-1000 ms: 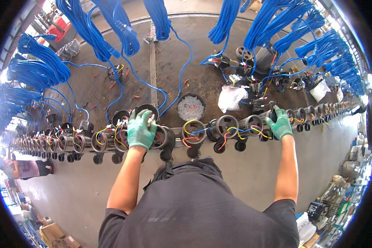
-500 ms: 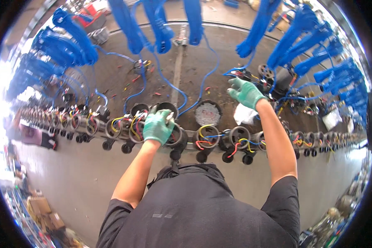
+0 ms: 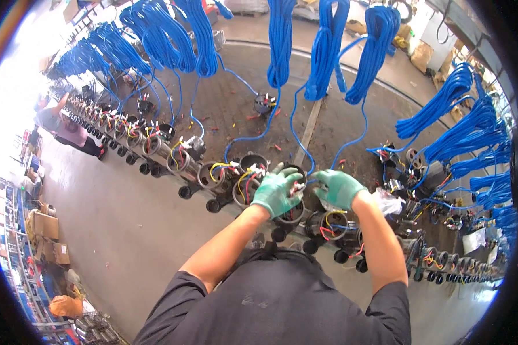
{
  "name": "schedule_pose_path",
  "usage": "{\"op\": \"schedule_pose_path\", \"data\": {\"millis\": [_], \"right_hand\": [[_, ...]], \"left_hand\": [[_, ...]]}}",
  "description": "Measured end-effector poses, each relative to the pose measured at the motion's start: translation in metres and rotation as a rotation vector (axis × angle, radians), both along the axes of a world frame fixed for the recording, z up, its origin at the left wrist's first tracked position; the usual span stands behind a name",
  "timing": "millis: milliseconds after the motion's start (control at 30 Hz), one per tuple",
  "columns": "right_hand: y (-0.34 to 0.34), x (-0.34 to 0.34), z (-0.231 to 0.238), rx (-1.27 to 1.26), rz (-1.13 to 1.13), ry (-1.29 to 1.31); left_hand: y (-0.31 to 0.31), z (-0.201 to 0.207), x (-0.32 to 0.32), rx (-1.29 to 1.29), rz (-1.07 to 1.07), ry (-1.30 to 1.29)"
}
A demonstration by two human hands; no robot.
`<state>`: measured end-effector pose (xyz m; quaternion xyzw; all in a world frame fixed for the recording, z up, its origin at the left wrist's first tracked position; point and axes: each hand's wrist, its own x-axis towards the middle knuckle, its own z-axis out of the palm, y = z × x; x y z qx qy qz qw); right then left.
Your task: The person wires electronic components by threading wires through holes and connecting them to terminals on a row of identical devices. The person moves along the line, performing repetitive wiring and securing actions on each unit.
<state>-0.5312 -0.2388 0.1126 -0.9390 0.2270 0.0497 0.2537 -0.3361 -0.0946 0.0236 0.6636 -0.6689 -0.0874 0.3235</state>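
Note:
My left hand [image 3: 277,192], in a green glove, is closed on small white and red wire ends [image 3: 297,187] beside a round black cover [image 3: 295,171]. Beneath it is an open metal cylindrical housing [image 3: 293,214]. My right hand [image 3: 341,190], also gloved in green, has its thumb and forefinger apart. Its fingertips are close to a blue cable [image 3: 310,164]; whether they touch it I cannot tell. Below the right hand, another housing [image 3: 335,223] has yellow, red and blue wires sticking out. Left of my left hand, a housing [image 3: 240,190] holds yellow and red wires.
Similar housings [image 3: 178,158] run in a long row along the bench edge. Coiled blue cables [image 3: 279,43] hang over the dark bench [image 3: 259,80]. A clear plastic bag [image 3: 388,202] lies right of my right hand. Another person [image 3: 75,135] stands far left.
My right hand has come left and down toward my left hand, and its fingers now reach the area by the blue cable. The view has turned, shifting the scene.

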Motion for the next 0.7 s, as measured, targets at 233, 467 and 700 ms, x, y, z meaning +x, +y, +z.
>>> {"op": "schedule_pose_path", "data": {"millis": [233, 467, 700], "right_hand": [[0.052, -0.088, 0.044, 0.118, -0.497, -0.460], [0.143, -0.183, 0.027, 0.286, -1.018, -0.561], [0.187, -0.208, -0.010, 0.349, -1.151, -0.624]], "left_hand": [[-0.066, 0.062, 0.142, -0.274, 0.311, 0.844], [-0.183, 0.146, 0.376, -0.625, 0.503, 0.558], [-0.165, 0.138, 0.369, -0.287, 0.329, 0.434]]}}
